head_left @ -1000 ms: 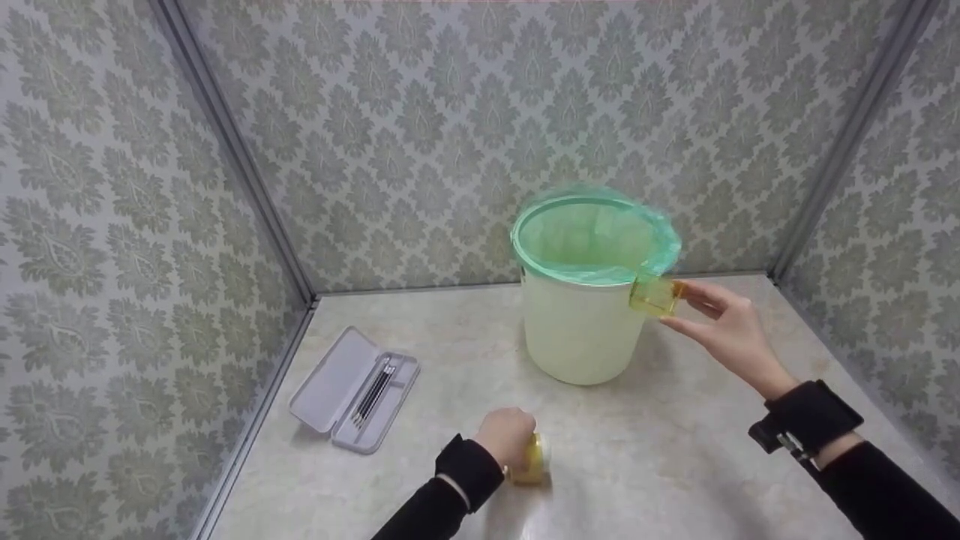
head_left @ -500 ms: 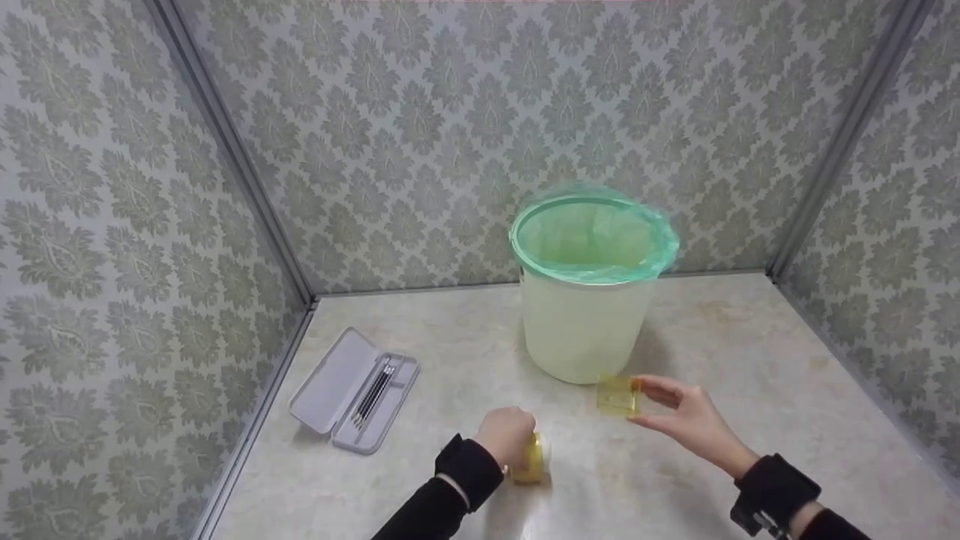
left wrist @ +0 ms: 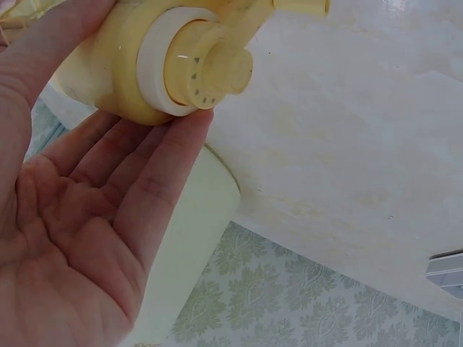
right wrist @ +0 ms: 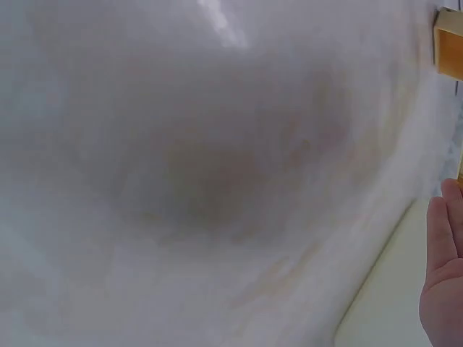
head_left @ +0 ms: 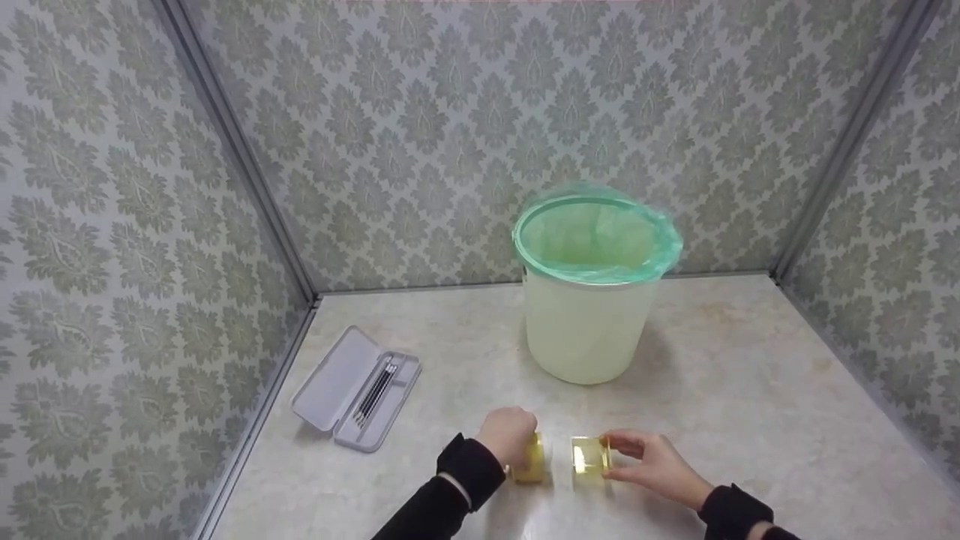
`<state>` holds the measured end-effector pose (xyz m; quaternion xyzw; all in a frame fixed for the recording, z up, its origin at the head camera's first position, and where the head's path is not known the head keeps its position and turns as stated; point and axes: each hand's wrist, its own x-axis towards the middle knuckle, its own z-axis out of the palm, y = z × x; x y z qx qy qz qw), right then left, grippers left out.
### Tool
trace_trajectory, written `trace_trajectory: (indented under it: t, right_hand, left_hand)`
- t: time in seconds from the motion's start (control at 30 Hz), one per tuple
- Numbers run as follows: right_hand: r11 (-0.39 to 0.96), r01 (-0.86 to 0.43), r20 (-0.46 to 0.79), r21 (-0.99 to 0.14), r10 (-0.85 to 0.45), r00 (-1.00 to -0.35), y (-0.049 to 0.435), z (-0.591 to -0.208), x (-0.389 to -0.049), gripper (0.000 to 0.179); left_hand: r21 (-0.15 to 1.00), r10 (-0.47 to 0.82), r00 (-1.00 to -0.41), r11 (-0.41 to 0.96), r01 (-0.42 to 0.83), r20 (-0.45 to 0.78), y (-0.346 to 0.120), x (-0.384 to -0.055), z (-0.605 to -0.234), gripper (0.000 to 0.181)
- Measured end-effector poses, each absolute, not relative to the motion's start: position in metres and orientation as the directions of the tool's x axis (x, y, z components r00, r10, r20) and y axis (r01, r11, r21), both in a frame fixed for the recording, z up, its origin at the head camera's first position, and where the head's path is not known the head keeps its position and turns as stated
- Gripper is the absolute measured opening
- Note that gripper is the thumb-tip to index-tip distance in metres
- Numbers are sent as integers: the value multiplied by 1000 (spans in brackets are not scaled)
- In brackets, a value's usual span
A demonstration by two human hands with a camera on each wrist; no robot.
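In the head view my left hand grips a yellow hand-crank pencil sharpener low over the table. The left wrist view shows the sharpener's white ring and yellow knob with small triangle marks, fingertips of the left hand against its underside. A short way to its right, my right hand pinches a see-through yellow shavings box between thumb and fingers. A narrow gap separates box and sharpener. At the right wrist view's edge, part of the box and the right hand appear.
A pale bin with a green liner stands behind the hands, near the patterned back wall. An opened grey pencil case lies on the left, several dark pencils inside it.
From beside the bin's rim, my right hand has come down and left with the shavings box, close to the sharpener. My left hand has stayed in place.
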<state>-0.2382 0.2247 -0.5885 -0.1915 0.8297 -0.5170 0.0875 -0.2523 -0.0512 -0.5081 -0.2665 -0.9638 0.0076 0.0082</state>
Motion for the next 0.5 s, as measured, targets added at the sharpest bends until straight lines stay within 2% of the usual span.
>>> trace_trajectory:
  t: [0.5]
  right_hand:
    - [314, -197, 33, -929, -459, -888, 199, -611, -247, 60]
  left_hand:
    - [-19, 510, -860, 860, 510, -7, -50, -251, -504, 32]
